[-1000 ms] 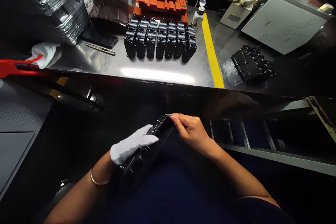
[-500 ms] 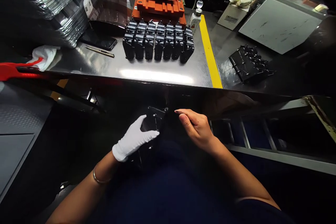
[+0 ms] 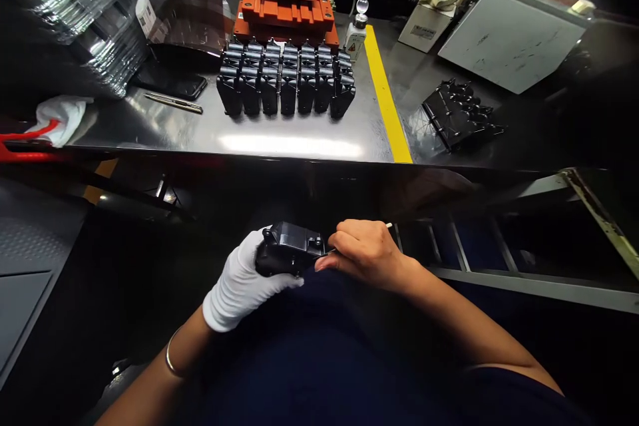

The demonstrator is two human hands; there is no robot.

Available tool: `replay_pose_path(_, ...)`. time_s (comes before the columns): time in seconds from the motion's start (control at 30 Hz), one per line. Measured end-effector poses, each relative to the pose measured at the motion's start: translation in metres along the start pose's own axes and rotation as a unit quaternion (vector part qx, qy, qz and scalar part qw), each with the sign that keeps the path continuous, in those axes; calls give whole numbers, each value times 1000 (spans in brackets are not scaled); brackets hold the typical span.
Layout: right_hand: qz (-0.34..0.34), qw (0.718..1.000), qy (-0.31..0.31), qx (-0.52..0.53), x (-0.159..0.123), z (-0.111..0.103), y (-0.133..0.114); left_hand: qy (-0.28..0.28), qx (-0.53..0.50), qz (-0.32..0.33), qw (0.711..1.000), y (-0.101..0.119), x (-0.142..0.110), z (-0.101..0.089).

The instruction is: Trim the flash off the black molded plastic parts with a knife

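In its white glove, my left hand (image 3: 244, 279) grips a black plastic housing (image 3: 294, 239), thumb below it and fingers behind. The housing is tilted so that a ribbed, moulded side shows, with small posts and lugs. My right hand (image 3: 362, 249), bare, is closed round a slim tool with a narrow dark tip (image 3: 327, 253). That tip touches or nearly touches the housing's right edge; I cannot tell which. A pale end of the tool pokes out behind the fingers, and the rest is hidden in the hand.
On the metal bench (image 3: 190, 136), several black housings (image 3: 287, 83) stand in a row before an orange fixture (image 3: 284, 16). More black parts (image 3: 462, 113) lie right of the yellow stripe (image 3: 387, 100). Tweezers (image 3: 173, 102), a phone (image 3: 172, 83), a bottle (image 3: 355, 36) and stacked clear trays (image 3: 104, 40) are also there.
The left hand has turned the housing so another side shows. My right hand has moved down and left, bringing the tool's tip to the housing. The view has shifted slightly.
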State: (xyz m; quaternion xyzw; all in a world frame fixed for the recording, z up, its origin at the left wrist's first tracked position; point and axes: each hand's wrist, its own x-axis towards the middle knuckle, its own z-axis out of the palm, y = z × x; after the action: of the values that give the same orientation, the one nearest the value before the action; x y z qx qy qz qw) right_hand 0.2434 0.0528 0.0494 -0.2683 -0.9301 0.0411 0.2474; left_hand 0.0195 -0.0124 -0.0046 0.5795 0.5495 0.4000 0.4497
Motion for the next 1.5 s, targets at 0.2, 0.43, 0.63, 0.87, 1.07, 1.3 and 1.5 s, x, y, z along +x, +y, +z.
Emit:
replay_pose_path(0.2,-53,998,-9,15,0,0,2,-81,-48,-51,994,6,2,-4)
replay_pose_path(0.43,-47,999,6,23,-1,0,0,-93,-101,-90,986,6,0,1)
replay_pose_path(0.63,-37,998,43,33,-5,-1,-1,-48,-105,-121,986,10,-2,8)
replay_pose_path(0.87,104,987,17,120,-13,-4,-4,95,-81,-46,991,11,-7,-4)
replay_pose_path(1.07,111,987,16,119,-15,0,-9,73,-8,50,996,11,-10,-8)
replay_pose_path(1.3,110,989,-4,98,-18,5,-6,41,25,148,988,11,-8,-13)
replay_pose_path(1.5,134,976,-28,168,-17,5,-2,-16,31,209,977,13,-8,-14)
